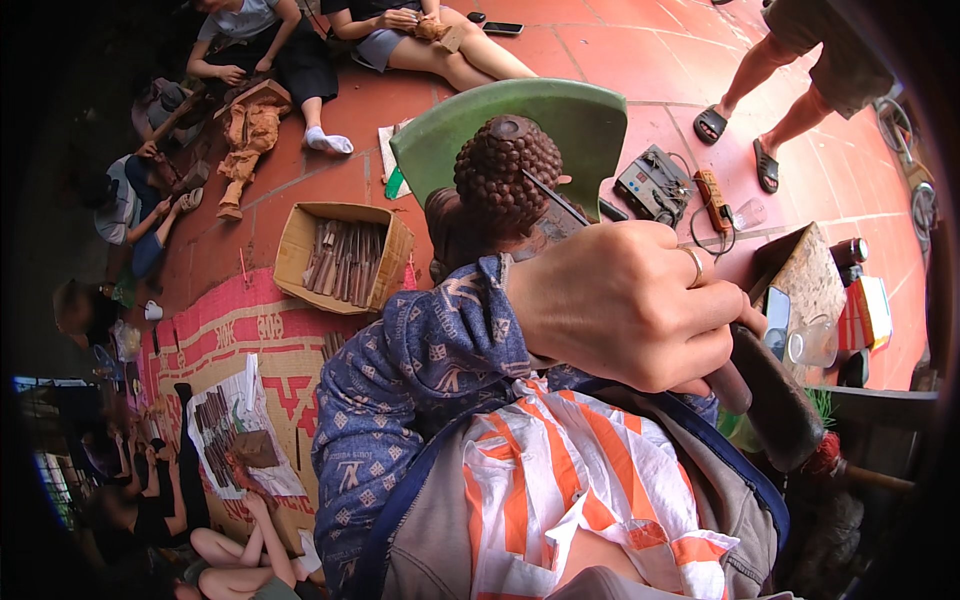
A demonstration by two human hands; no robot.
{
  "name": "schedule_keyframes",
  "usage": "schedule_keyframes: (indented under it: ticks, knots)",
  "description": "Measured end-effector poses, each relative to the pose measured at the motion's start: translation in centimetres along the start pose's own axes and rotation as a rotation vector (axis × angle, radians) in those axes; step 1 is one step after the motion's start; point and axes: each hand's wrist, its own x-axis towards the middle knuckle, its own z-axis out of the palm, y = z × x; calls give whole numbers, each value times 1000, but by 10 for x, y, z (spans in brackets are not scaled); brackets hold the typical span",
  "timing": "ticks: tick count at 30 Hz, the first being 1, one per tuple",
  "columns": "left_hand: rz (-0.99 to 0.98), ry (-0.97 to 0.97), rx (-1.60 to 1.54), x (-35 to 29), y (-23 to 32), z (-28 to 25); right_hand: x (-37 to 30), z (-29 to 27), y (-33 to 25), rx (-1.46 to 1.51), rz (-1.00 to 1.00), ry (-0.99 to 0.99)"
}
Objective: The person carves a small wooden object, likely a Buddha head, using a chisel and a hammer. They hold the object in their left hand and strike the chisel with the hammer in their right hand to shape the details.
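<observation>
My left hand [630, 300], with a ring on one finger, is closed around a chisel. The chisel's blade [553, 197] points up-left at a dark brown wooden carved head [508, 165] covered in bumpy round curls. Below my fingers the rounded end of the chisel's wooden handle [730, 388] sticks out. Right beside it is a thick dark wooden mallet [780, 405]; what holds it is hidden. My right hand does not show. The carving's body is partly covered by my blue patterned sleeve [445, 340]. Behind it curves a green plastic chair [590, 105].
A cardboard box [285, 255] of chisels stands left, near a patterned mat [240, 335] with more tools on paper. Electrical device [652, 185] and power strip [712, 200] lie right, near a stone-like slab [815, 275]. Several people sit carving around; one person stands back right.
</observation>
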Motion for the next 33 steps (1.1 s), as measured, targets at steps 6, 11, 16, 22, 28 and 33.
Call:
schedule_keyframes:
  ticks: [6,11,16,22,28,33]
  knots:
    - [1,7,13,-1,-1,1,1,2,-2,-276,-16,-1]
    - [-25,-19,48,2,-2,2,0,1,10,-121,-51,2]
    - [-25,-30,70,3,-3,0,-6,5,11,-50,-5,14]
    - [-69,-37,62,2,-2,2,-4,8,9,-123,-6,25]
    - [-186,-35,119,5,12,-1,-5,9,8,-94,67,63]
    - [-81,-34,35,8,11,-5,1,12,-4,-76,62,66]
